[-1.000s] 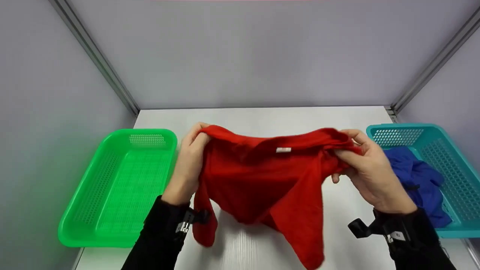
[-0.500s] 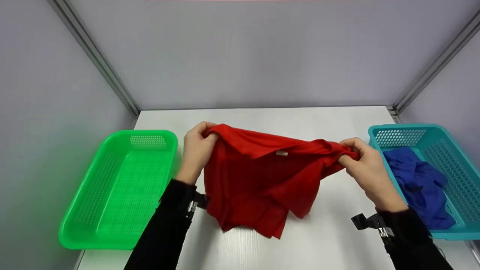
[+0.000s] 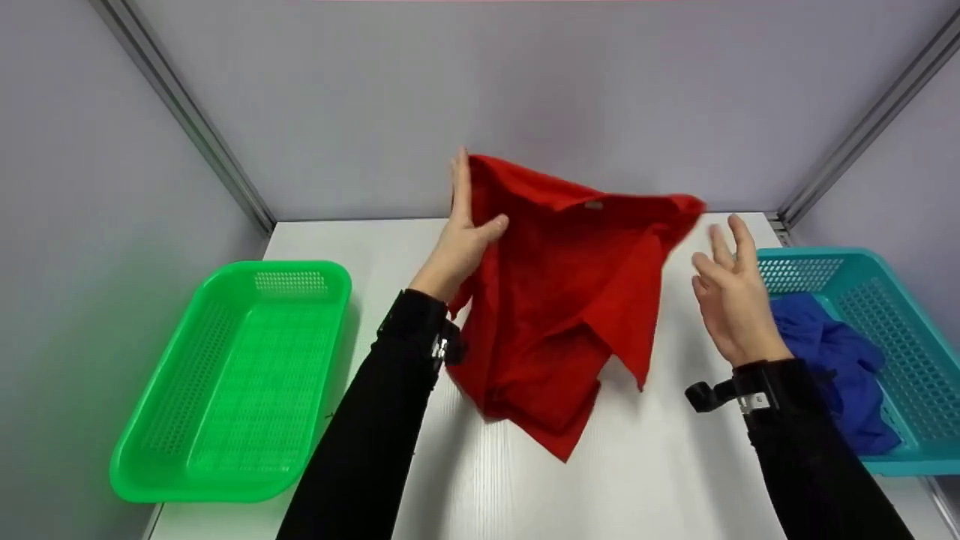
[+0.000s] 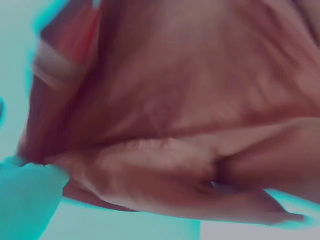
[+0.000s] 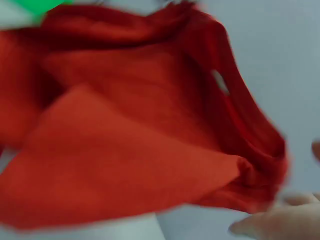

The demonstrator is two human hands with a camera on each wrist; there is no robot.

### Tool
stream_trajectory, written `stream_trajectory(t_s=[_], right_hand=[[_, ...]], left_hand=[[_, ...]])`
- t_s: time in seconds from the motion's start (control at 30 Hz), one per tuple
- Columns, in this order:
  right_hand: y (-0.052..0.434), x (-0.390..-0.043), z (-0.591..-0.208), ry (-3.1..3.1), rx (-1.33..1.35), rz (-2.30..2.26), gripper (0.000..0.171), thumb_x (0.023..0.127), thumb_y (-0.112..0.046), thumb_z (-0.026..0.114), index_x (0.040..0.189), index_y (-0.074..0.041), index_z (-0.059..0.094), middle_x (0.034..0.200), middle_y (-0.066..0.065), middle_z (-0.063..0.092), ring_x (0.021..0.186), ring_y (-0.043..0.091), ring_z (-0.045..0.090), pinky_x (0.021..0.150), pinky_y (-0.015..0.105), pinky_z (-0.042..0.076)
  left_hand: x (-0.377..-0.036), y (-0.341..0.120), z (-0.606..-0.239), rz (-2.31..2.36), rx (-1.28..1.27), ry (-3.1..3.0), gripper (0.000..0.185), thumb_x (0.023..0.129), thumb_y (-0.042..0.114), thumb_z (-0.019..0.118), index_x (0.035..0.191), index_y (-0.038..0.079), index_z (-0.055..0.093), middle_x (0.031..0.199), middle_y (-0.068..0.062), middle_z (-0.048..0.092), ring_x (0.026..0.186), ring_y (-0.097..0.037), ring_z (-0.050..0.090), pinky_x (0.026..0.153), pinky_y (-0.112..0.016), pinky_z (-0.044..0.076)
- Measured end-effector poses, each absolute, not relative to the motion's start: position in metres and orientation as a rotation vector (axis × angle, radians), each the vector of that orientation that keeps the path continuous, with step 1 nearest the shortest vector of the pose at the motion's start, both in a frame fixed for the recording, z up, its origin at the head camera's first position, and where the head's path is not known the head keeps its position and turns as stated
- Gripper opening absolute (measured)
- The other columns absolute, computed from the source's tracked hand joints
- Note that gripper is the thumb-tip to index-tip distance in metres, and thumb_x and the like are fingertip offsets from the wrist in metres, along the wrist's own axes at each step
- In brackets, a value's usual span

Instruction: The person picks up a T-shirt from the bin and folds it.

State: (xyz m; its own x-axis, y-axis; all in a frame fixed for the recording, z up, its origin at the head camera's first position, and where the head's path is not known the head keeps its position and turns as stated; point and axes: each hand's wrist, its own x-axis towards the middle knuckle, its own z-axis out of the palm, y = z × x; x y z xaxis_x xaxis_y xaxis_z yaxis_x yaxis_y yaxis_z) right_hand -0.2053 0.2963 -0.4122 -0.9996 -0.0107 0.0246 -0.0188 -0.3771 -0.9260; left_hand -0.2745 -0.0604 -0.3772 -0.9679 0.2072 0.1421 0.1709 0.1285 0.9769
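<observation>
A red shirt [image 3: 570, 285] hangs spread in the air over the white table [image 3: 675, 465], its lower part bunched on the tabletop. My left hand [image 3: 465, 225] is raised at the shirt's left edge, fingers straight and thumb lying on the cloth. Just right of the shirt, my right hand [image 3: 731, 292] is spread with its fingers apart, clear of the cloth. In the left wrist view blurred red cloth [image 4: 190, 100] fills the frame. The right wrist view shows the shirt [image 5: 125, 125] and my fingertips [image 5: 280, 225] below its edge.
A green basket [image 3: 300, 266] with nothing in it stands at the table's left. A teal basket [image 3: 817, 253] at the right holds a crumpled blue cloth [image 3: 832, 352]. Grey walls close in the back and sides.
Both hands lifted the shirt up and away from me. My right hand let go of its corner and spread out; my left hand's fingers straightened along the edge.
</observation>
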Motion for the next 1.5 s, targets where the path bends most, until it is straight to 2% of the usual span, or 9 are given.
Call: stream_trajectory(t_s=[0.07,0.13,0.4,0.6,0.83,0.97,1.23,1.37,1.5], right_hand=[[0.29,-0.203,-0.427,-2.069,0.115,2.38,0.089,0.107,-0.01,0.059,0.17,-0.034,0.001,0.178,-0.006,-0.012,0.165,0.021,-0.01,0.132,0.043,-0.004],[0.281,-0.193,-0.448,-2.393,0.199,2.065,0.087,0.106,-0.015,0.062,0.171,-0.03,0.005,0.178,-0.006,-0.012,0.165,0.026,-0.013,0.131,0.056,-0.002],[0.234,-0.123,-0.541,-2.994,0.849,0.94,0.063,0.098,-0.007,0.072,0.156,-0.008,0.05,0.161,0.019,0.048,0.152,0.049,0.036,0.117,0.065,0.037],[0.219,-0.108,-0.574,-3.099,1.075,0.55,0.076,0.094,-0.021,0.079,0.161,-0.034,0.044,0.164,0.026,0.038,0.148,0.058,0.036,0.11,0.076,0.038],[0.206,-0.119,-0.594,-2.749,0.967,0.114,0.026,0.086,-0.008,0.082,0.108,-0.013,0.069,0.106,0.011,0.061,0.106,0.034,0.062,0.088,0.049,0.055],[0.204,-0.129,-0.577,-2.911,0.741,0.516,0.014,0.093,-0.002,0.073,0.095,-0.01,0.062,0.088,0.003,0.059,0.088,0.024,0.059,0.08,0.04,0.05],[0.243,-0.146,-0.525,-2.324,-0.366,2.374,0.004,0.109,-0.008,0.051,0.109,-0.004,0.051,0.084,0.001,0.063,0.078,0.014,0.067,0.086,0.03,0.056],[0.26,-0.14,-0.528,-2.225,-0.515,2.518,0.008,0.11,-0.012,0.05,0.116,-0.007,0.046,0.088,0.002,0.065,0.075,0.017,0.07,0.086,0.034,0.06],[0.267,-0.129,-0.543,-2.764,-0.33,2.1,0.027,0.106,-0.01,0.055,0.129,-0.005,0.042,0.082,0.004,0.069,0.067,0.019,0.069,0.071,0.032,0.058]], left_hand=[[-0.272,-0.062,-0.392,1.702,0.573,2.641,0.097,0.1,0.003,0.056,0.17,0.029,-0.005,0.175,-0.004,-0.026,0.164,-0.022,-0.017,0.132,-0.05,0.0],[-0.265,-0.067,-0.409,1.371,0.609,2.905,0.091,0.099,0.003,0.055,0.171,0.024,0.003,0.175,-0.008,-0.026,0.164,-0.032,-0.016,0.132,-0.055,-0.001],[-0.196,-0.091,-0.508,0.681,0.655,2.969,0.058,0.099,0.009,0.069,0.155,0.013,0.053,0.165,-0.023,0.035,0.145,-0.062,0.036,0.114,-0.065,0.043],[-0.157,-0.078,-0.562,0.294,0.887,2.914,0.069,0.094,0.027,0.078,0.156,0.035,0.05,0.14,-0.016,0.055,0.118,-0.038,0.059,0.088,-0.047,0.059],[-0.159,-0.072,-0.582,0.019,0.931,3.236,0.017,0.092,0.006,0.073,0.105,0.017,0.07,0.094,-0.009,0.062,0.083,-0.026,0.062,0.064,-0.035,0.055],[-0.168,-0.087,-0.563,0.494,0.848,3.194,0.013,0.092,-0.002,0.071,0.1,0.009,0.069,0.091,-0.009,0.065,0.077,-0.029,0.067,0.062,-0.039,0.058],[-0.197,-0.13,-0.508,1.727,0.043,2.882,0.024,0.1,-0.003,0.049,0.102,0.007,0.071,0.103,-0.01,0.073,0.087,-0.025,0.067,0.081,-0.037,0.053],[-0.199,-0.14,-0.505,1.692,-0.281,2.886,0.03,0.098,-0.003,0.039,0.102,0.002,0.068,0.118,-0.018,0.069,0.105,-0.035,0.064,0.092,-0.044,0.05],[-0.188,-0.133,-0.519,1.283,-0.155,3.116,0.032,0.095,-0.007,0.045,0.113,0.0,0.07,0.14,-0.023,0.056,0.119,-0.049,0.056,0.095,-0.055,0.05]])
